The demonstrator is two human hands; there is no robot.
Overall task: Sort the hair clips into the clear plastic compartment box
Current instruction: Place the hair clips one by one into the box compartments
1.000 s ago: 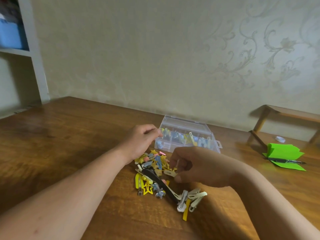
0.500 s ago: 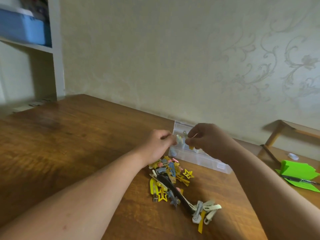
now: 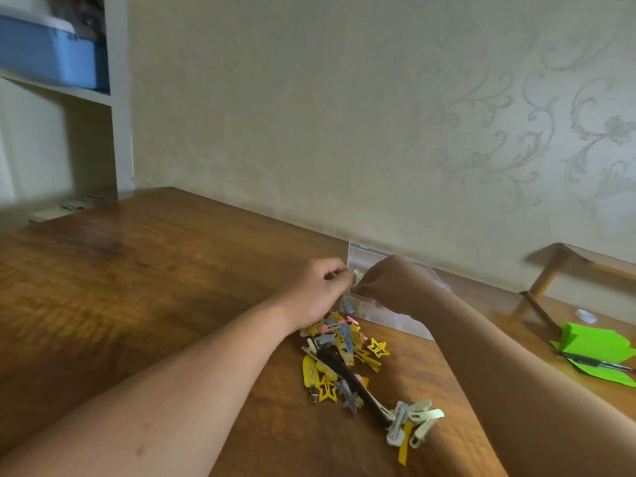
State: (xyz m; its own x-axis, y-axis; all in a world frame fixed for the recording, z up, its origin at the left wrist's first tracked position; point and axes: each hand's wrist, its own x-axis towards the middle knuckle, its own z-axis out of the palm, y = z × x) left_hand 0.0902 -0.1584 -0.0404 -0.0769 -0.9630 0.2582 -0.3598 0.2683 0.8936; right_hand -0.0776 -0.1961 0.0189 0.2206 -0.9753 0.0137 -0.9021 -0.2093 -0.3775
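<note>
On the wooden table (image 3: 137, 287) the clear box (image 3: 389, 316) ran far-left to near-right. Above its left end the left hand (image 3: 320, 290) and right hand (image 3: 392, 284) pinched a pale clip (image 3: 358, 275); loose clips (image 3: 344, 356) lay nearer.

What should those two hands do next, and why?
Probably drop the small clip into the clear box below: left hand and right hand both seem to pinch it right over the box, and a pile waits.
</note>
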